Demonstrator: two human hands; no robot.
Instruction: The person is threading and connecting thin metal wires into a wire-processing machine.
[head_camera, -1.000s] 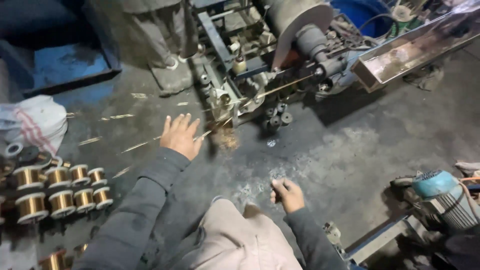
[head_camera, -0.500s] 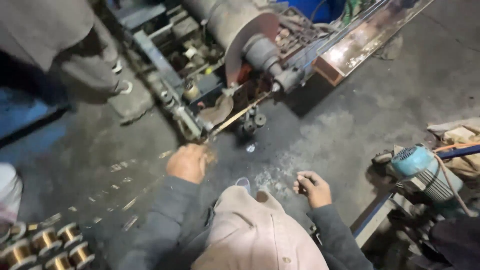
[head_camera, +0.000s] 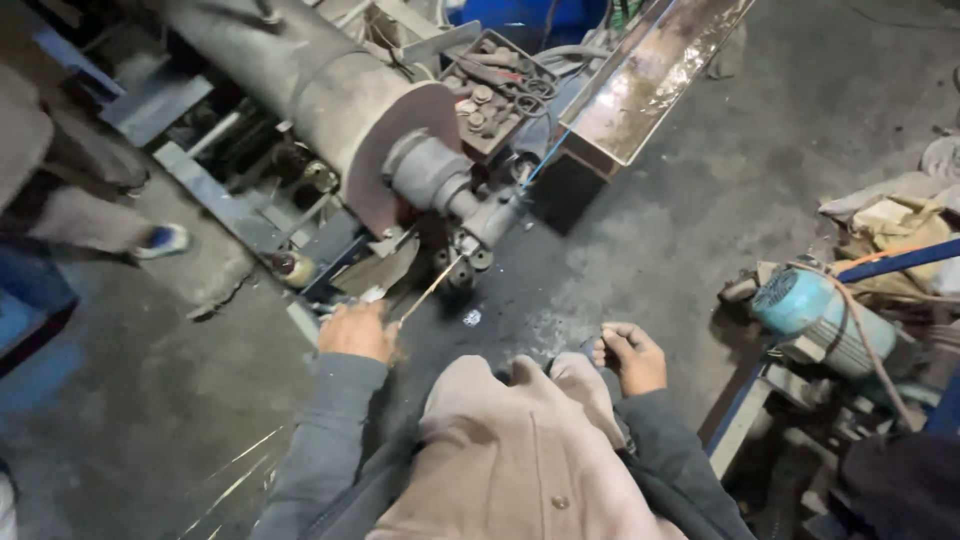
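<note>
The left hand (head_camera: 357, 330) closes over the near end of the thin rod (head_camera: 432, 288), hiding it. Beside the grey machine (head_camera: 330, 95), another person's leg (head_camera: 80, 215) is cut off by the left edge.

You've got grey long sleeves on both arms, cuffs ending at the wrists, left hand (head_camera: 357, 331) and right hand (head_camera: 632, 356) both bare. Over your front sits a beige buttoned garment, creased, one small round button showing.
</note>
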